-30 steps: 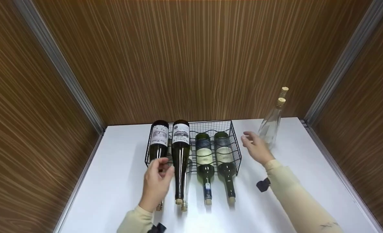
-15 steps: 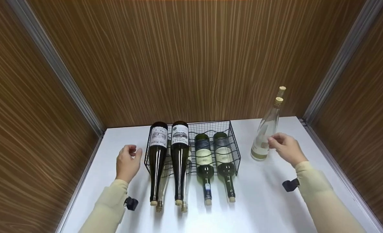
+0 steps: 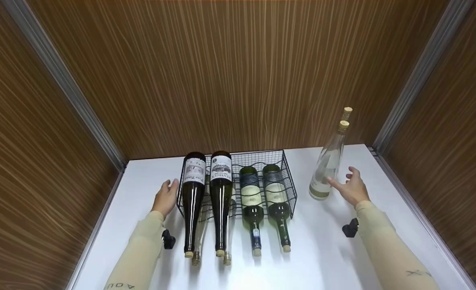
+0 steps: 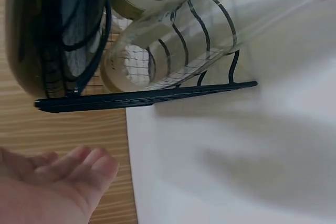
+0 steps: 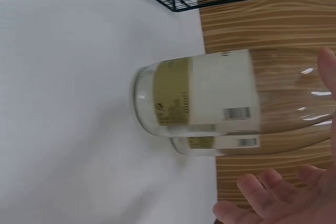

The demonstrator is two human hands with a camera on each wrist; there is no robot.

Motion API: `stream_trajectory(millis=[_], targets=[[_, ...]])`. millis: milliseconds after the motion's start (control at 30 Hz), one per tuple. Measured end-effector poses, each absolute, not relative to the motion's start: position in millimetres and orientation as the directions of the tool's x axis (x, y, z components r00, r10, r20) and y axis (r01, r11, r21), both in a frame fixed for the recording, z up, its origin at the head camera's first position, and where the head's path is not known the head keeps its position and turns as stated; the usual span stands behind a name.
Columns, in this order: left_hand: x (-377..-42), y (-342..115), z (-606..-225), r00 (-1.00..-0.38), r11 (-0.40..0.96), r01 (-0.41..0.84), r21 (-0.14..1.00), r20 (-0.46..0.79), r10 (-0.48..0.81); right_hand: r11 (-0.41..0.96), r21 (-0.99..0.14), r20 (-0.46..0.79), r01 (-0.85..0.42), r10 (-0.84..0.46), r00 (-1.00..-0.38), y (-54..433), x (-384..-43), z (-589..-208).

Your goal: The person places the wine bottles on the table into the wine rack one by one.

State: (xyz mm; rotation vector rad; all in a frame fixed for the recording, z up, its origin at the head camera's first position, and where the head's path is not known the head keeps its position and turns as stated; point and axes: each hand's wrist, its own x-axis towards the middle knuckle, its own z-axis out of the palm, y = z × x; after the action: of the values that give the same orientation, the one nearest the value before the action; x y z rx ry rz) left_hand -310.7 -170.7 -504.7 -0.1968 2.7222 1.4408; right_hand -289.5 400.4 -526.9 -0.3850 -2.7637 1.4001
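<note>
My left hand [image 3: 166, 198] hovers beside the left end of a black wire bottle rack [image 3: 292, 185], holding nothing; the left wrist view shows its relaxed fingers [image 4: 94, 169] apart from the frame. My right hand [image 3: 352, 190] is spread, thumb and fingers apart, close to a corked clear glass bottle [image 3: 327, 171] standing upright. Contact there cannot be made out. A second clear bottle [image 3: 347, 113] stands right behind it. Two dark wine bottles [image 3: 193, 195] [image 3: 221, 197] lie on the rack's upper left, necks forward. Two green wine bottles [image 3: 252, 197] [image 3: 277, 192] lie at its right.
Under the dark bottles, clear bottles [image 3: 199, 237] [image 3: 229, 237] lie lower in the rack, corks forward. Everything stands on a white tabletop [image 3: 286, 274]. Wood-grain panels [image 3: 238, 80] enclose the back and both sides.
My left hand has left the left dark bottle's neck and moved to the rack's left side. My right hand has moved right to the clear bottle and spread its fingers. The bottles stay put.
</note>
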Motion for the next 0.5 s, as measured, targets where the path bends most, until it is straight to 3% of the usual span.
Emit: stream_trajectory(millis=[500], targets=[[-322,-157,-522,-0.975,0.408,-0.193,0.892,-0.221,0.021,0.514,-0.826,-0.106,0.231,0.261,-0.960,381,-309,-549]])
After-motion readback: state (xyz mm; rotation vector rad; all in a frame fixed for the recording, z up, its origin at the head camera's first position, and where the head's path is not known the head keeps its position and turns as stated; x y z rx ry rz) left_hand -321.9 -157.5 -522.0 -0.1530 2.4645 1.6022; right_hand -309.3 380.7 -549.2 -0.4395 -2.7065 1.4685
